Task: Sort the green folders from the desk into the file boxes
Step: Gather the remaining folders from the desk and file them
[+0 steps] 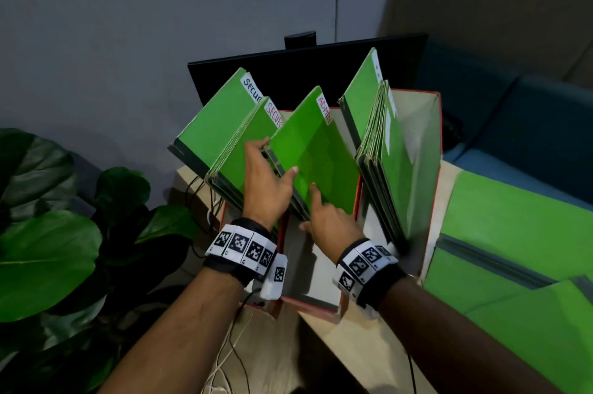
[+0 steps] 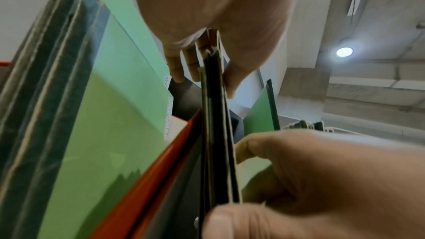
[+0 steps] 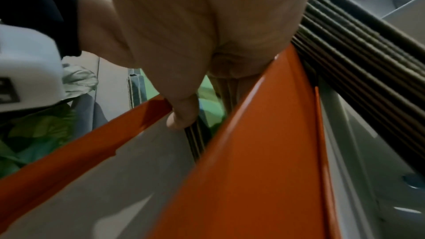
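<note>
Both hands (image 1: pixel 266 191) (image 1: pixel 330 220) grip ADMIN folder (image 1: pixel 317 152) in middle file box (image 1: pixel 321 303).

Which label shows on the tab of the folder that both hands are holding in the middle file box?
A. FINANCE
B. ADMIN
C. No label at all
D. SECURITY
B: the folder that the left hand and the right hand hold has a white tab reading ADMIN in red letters; the SECURITY tabs belong to the stack to its left.
</note>
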